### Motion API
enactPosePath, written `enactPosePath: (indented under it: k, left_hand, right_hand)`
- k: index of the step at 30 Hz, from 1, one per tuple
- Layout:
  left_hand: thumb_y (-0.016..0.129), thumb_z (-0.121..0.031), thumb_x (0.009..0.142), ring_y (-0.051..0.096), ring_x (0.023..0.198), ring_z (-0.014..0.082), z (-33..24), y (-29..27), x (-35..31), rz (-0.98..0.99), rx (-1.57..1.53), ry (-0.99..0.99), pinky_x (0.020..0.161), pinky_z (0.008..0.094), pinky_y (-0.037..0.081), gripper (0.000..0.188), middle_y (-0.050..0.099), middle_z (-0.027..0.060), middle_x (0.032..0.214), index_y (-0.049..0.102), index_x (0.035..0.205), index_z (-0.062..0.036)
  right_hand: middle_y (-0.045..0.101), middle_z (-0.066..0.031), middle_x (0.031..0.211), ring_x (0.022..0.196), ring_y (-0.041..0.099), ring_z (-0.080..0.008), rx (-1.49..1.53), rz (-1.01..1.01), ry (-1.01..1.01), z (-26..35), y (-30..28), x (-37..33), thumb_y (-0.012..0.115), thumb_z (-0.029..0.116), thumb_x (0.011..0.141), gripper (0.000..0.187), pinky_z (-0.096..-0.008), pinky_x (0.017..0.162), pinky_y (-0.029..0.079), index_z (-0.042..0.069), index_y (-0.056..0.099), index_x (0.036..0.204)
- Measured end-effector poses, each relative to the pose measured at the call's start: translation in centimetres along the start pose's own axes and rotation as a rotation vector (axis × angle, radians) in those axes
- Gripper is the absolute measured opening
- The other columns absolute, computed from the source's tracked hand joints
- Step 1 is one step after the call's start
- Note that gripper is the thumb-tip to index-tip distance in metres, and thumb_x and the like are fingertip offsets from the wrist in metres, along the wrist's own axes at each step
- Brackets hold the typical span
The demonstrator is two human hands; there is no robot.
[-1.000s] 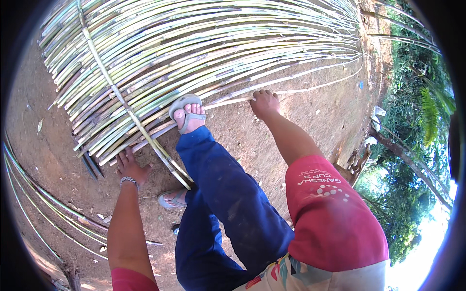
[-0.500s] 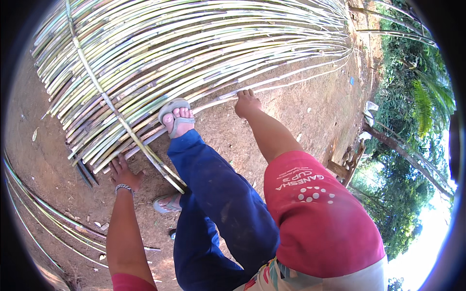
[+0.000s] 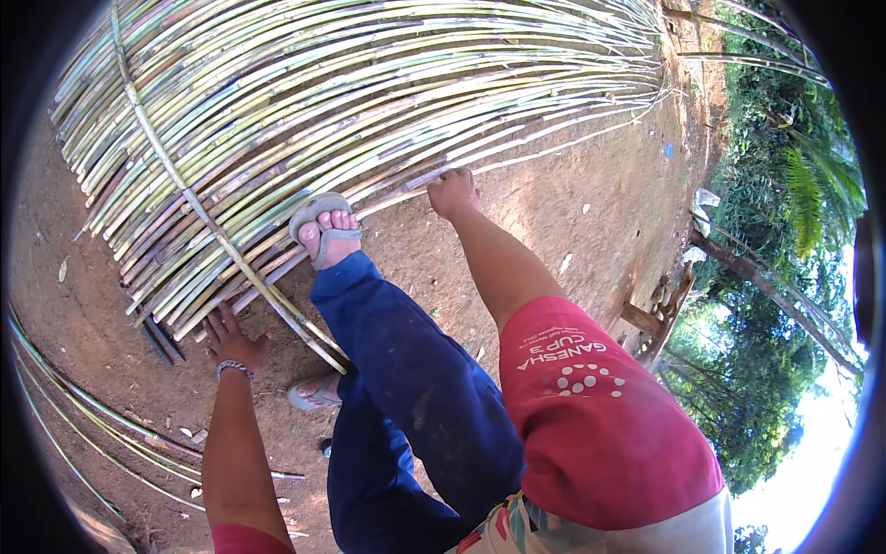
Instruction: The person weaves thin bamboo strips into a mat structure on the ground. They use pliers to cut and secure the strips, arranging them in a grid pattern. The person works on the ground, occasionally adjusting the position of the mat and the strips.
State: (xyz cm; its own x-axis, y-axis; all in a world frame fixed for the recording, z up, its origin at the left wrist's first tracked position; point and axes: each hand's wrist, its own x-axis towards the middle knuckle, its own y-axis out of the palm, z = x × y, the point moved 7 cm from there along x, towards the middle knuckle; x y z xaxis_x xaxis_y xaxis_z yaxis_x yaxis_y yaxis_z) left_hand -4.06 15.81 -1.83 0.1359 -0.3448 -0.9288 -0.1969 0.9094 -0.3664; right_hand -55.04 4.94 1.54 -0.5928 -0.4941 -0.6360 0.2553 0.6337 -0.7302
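Long thin bamboo poles (image 3: 305,120) lie side by side on the ground, their butt ends at the left. My right hand (image 3: 454,193) is closed, its fingers curled over the nearest bamboo pole (image 3: 526,160) partway along its length. Down by the butt ends, my left hand (image 3: 235,343) has its fingers spread, the tips touching the end of a near pole. A crosswise pole (image 3: 198,208) rests over the row near those ends. My sandalled foot (image 3: 329,233) is set on the near edge of the row.
My other sandal (image 3: 316,393) stands on bare soil. Several loose thin poles (image 3: 111,420) lie at the lower left. Dark lengths (image 3: 164,342) stick out under the row's corner. A fallen trunk (image 3: 738,263) and green trees (image 3: 738,388) are at the right.
My right hand has shifted a little left and toward the row, and the nearest poles lie closer to the others. The left hand stays at the pole ends with its fingers spread.
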Motion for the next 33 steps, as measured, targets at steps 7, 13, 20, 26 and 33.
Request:
enactPosePath:
  k: [7, 13, 20, 26, 33]
  left_hand:
    - [0.079, -0.048, 0.081, 0.002, 0.157, 0.0329, -0.1, -0.6, -1.1, -0.034, 0.035, 0.015, 0.118, 0.0654, 0.023, 0.116, 0.003, 0.0125, 0.17, 0.001, 0.163, -0.0229]
    - [0.077, -0.045, 0.083, 0.004, 0.157, 0.0334, -0.7, -1.1, -1.9, -0.075, 0.045, 0.006, 0.119, 0.0639, 0.021, 0.112, 0.004, 0.0118, 0.17, 0.002, 0.163, -0.024]
    - [0.075, -0.044, 0.084, 0.005, 0.157, 0.0334, -0.7, -1.4, -2.0, -0.105, 0.015, 0.008, 0.121, 0.0616, 0.017, 0.109, 0.004, 0.0116, 0.17, 0.003, 0.163, -0.0249]
    - [0.075, -0.043, 0.083, 0.008, 0.156, 0.0357, -0.3, -1.2, -2.6, -0.154, -0.039, 0.007, 0.121, 0.0615, 0.018, 0.106, 0.007, 0.0118, 0.17, 0.007, 0.163, -0.0235]
    - [0.073, -0.04, 0.085, 0.024, 0.149, 0.0381, 0.2, -2.5, -2.6, -0.35, -0.208, -0.008, 0.121, 0.0566, 0.018, 0.095, 0.024, 0.0189, 0.16, 0.021, 0.159, -0.0093]
  right_hand:
    - [0.044, -0.0201, 0.153, 0.142, 0.038, -0.0361, 0.575, -0.004, 0.263, -0.2, 1.8, 4.9, 0.047, 0.035, 0.091, 0.064, -0.0454, 0.119, 0.027, -0.01, 0.054, 0.138]
    - [0.066, -0.0244, 0.123, 0.112, 0.063, -0.036, 0.808, 0.045, 0.233, 0.5, 3.9, 8.8, 0.059, 0.02, 0.085, 0.048, -0.041, 0.09, 0.052, -0.008, 0.062, 0.123]
    - [0.062, -0.0213, 0.125, 0.105, 0.059, -0.0299, 1.098, -0.001, 0.147, -0.6, 5.2, 8.8, 0.068, 0.023, 0.089, 0.051, -0.0423, 0.085, 0.049, -0.008, 0.058, 0.128]
    - [0.06, -0.0188, 0.133, 0.115, 0.06, -0.0271, 1.099, -0.11, 0.022, 3.2, 4.6, 4.6, 0.067, 0.022, 0.093, 0.051, -0.0395, 0.093, 0.049, -0.007, 0.054, 0.134]
    - [0.032, -0.0287, 0.154, 0.138, 0.041, -0.0372, 1.566, -0.005, 0.17, 7.5, 5.6, 2.1, 0.07, 0.022, 0.093, 0.083, -0.0459, 0.115, 0.034, -0.007, 0.021, 0.155]
